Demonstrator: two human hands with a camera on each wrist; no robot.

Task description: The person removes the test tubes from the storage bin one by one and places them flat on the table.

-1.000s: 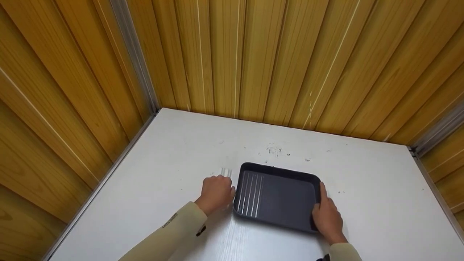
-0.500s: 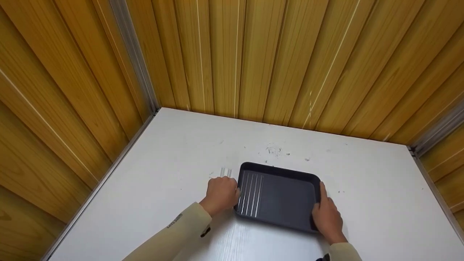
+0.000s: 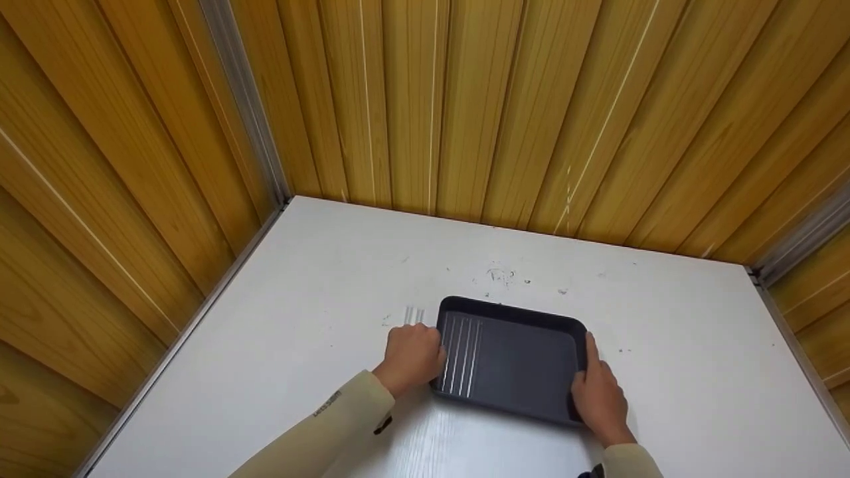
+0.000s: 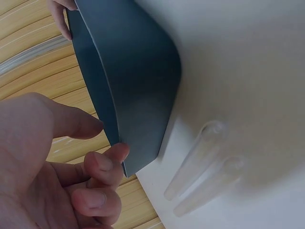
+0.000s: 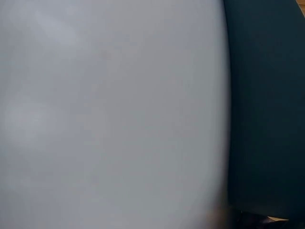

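Holding the tray (image 3: 524, 372) by its right rim on the bench (image 3: 319, 279), our right grip (image 3: 601, 399) is clamped; our left grip (image 3: 413, 355) curls at the opposite rim, though whether it clamps we cannot tell. Two clear pieces (image 4: 195, 162) lie nearby.

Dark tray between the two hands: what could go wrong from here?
The left hand has only its fingertips and thumb at the rim, so that end of the dark tray might slip and tilt if the right hand lifts.

Two clear tube-like pieces lie close to that same end; a sideways shift could knock them.
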